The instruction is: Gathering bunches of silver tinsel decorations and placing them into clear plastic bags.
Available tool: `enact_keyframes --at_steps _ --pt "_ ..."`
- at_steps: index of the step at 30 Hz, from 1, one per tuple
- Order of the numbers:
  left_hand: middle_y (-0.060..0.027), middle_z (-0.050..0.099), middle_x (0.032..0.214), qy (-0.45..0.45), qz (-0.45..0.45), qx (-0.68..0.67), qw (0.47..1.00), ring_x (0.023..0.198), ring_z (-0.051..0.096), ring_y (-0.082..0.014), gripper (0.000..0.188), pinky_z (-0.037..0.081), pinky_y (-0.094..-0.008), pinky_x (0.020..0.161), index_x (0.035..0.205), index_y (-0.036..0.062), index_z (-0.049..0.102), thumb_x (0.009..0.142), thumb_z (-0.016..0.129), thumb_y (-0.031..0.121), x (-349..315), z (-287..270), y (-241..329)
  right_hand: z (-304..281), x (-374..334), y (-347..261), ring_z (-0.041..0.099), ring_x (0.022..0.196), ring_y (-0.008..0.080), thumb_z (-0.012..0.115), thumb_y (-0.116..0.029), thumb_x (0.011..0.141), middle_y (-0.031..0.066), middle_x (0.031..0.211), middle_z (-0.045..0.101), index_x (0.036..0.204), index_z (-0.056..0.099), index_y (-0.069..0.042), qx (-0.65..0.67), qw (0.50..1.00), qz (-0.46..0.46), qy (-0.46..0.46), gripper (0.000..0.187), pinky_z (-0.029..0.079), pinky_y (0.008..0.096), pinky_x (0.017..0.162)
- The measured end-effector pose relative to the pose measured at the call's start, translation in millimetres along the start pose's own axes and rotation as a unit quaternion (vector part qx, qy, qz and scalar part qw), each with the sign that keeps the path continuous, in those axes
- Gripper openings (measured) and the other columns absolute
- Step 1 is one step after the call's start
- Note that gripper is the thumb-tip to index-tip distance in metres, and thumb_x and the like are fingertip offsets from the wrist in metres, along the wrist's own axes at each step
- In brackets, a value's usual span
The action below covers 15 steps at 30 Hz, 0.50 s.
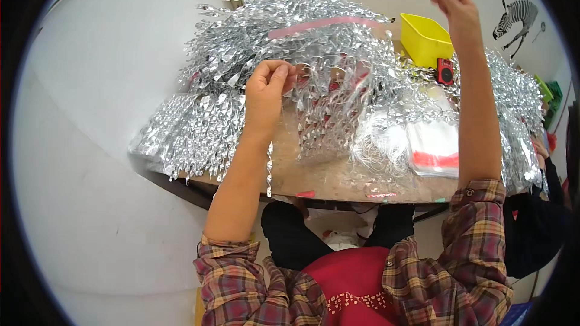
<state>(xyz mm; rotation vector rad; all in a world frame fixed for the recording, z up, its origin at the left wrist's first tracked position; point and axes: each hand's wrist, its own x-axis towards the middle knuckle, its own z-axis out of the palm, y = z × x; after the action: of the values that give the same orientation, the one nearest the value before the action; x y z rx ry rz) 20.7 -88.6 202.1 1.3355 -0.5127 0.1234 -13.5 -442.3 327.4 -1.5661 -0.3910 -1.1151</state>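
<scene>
My left hand (267, 86) is above the middle-left of the table, thumb and fingertips pinched together. What they grip is too fine to make out. Just right of these fingertips hang blurred silver twisted foil strips (332, 127), with red and gold-coloured parts among them. A single silver twisted strand (269, 172) dangles over the table's front edge below my left wrist. High at the right, away from the table, my right hand (453, 1) is raised with its fingers bent together and slightly blurred. Anything thin between those fingers does not show.
A large heap of silver foil strips (254, 30) covers the back, with a pink band (326, 25) across it. A yellow bin (425, 41), red speaker-like device (445, 71), white string (379, 148) and plastic bags (434, 151) lie on the table (272, 182). Another person's sleeve (551, 175) shows far right.
</scene>
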Motion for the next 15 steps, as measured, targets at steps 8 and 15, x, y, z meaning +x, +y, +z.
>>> enact_keyframes --at_steps 8,15 --pt "-0.0060 0.065 0.096 0.008 -0.011 -0.005 1.000 0.085 0.061 -0.0111 0.013 0.051 -0.0250 0.079 0.098 0.0030 0.059 0.095 0.050 0.013 2.1 -3.7 -0.8 -39.8 -123.5 71.2 0.062 0.074 0.0130 0.064 -0.019 0.079 0.0070 0.080 0.068 0.091 0.068 -0.002 -0.606 0.560 0.171 -0.538 0.021 0.049 0.0290 0.070" --pt "-0.0058 0.065 0.097 0.011 -0.020 0.014 1.000 0.086 0.062 -0.0114 0.014 0.051 -0.0254 0.080 0.098 0.0034 0.059 0.096 0.050 0.014 -0.9 -9.4 -1.2 50.7 -86.8 16.9 0.055 0.090 0.0096 0.061 -0.028 0.089 -0.0002 0.093 0.062 0.108 0.062 -0.007 -0.085 0.927 0.243 -0.273 0.029 0.042 0.0267 0.080"
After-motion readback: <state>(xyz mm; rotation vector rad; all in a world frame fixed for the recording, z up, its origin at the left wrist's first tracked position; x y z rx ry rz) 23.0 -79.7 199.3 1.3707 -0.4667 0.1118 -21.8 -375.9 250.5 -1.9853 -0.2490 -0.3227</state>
